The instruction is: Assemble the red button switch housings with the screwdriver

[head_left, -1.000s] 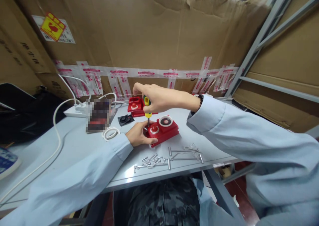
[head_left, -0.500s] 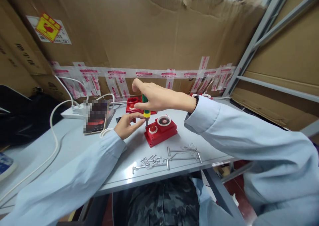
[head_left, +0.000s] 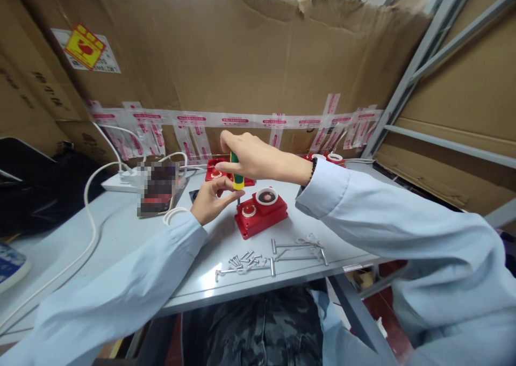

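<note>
My right hand (head_left: 250,153) is closed around the green and yellow handle of a screwdriver (head_left: 238,179), which stands upright with its shaft pointing down. At the collar and shaft, the thumb and forefinger of my left hand (head_left: 213,196) pinch the screwdriver from the left. Its tip meets the far left corner of a red box (head_left: 264,223) on the table; whether a screw sits under it is too small to tell. On top of the box are a red dome in a white ring and a larger black disc in a white ring.
Loose screws (head_left: 244,259) and T-shaped metal rods (head_left: 296,245) lie near the table's front edge. More red boxes (head_left: 213,172) stand behind my hands and at the back right (head_left: 336,159). A phone (head_left: 157,194), a power strip (head_left: 116,183) and white cables occupy the left. Cardboard (head_left: 226,59) walls the back.
The camera view has shifted slightly. Both hands stay at the screwdriver, which remains upright at the same corner of the red box; my right hand's grip has turned a little.
</note>
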A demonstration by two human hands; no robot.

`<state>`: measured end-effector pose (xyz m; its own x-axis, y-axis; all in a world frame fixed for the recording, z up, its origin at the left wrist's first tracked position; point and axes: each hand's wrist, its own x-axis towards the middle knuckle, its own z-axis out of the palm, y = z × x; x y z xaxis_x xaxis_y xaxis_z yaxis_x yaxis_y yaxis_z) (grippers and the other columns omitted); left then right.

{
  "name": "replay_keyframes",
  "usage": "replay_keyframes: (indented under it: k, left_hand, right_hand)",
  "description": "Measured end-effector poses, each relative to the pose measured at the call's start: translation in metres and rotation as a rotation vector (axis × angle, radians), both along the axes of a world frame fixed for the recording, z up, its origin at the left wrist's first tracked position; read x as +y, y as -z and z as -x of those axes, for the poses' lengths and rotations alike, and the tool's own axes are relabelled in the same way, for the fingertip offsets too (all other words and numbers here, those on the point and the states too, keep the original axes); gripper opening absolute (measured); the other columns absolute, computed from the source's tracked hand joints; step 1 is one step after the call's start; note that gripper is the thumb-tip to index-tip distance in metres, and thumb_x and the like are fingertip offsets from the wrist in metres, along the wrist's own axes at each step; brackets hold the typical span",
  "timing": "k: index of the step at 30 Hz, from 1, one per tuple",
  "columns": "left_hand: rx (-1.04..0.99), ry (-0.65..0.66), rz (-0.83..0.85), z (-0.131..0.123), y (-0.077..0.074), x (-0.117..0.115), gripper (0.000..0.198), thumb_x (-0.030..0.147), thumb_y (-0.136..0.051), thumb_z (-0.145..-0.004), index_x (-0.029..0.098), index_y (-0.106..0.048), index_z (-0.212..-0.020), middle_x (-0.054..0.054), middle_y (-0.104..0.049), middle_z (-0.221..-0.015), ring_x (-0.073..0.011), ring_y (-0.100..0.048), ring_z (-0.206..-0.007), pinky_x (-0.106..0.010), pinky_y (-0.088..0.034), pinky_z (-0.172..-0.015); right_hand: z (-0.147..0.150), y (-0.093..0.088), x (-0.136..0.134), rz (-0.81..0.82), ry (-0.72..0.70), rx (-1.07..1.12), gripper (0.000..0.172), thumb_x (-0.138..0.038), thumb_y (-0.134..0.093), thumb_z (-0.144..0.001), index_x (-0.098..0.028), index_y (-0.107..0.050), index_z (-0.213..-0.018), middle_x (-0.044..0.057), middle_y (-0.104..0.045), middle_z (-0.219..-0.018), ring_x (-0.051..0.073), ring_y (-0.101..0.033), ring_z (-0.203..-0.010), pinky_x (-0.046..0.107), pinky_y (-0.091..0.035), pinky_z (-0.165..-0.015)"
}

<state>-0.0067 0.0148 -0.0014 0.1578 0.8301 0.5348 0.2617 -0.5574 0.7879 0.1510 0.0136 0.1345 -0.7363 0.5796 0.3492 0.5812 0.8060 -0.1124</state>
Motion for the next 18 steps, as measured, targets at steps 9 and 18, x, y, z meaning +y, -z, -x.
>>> replay_keyframes:
  k: [9,18]
  left_hand:
    - [-0.053,0.140,0.019,-0.003,-0.010,-0.006,0.038,0.044,-0.069,-0.080,0.015,-0.064,-0.105,-0.011,-0.071,-0.102,-0.0263,-0.064,-0.099,-0.037,-0.048,-0.086]
    - [-0.147,0.128,-0.004,-0.005,-0.013,-0.005,0.038,0.051,-0.070,-0.076,0.017,-0.062,-0.091,-0.006,-0.067,-0.091,-0.0209,-0.063,-0.091,-0.030,-0.051,-0.079]
  right_hand:
    - [0.000,-0.005,-0.004,0.118,-0.142,0.018,0.039,-0.013,-0.066,-0.073,-0.020,-0.033,-0.093,0.002,-0.052,-0.090,0.013,-0.045,-0.076,0.027,-0.033,-0.063]
    - [0.001,-0.003,-0.008,0.088,-0.063,-0.006,0.032,-0.017,-0.064,-0.073,-0.019,-0.038,-0.090,-0.001,-0.050,-0.079,0.012,-0.041,-0.065,0.026,-0.027,-0.056]
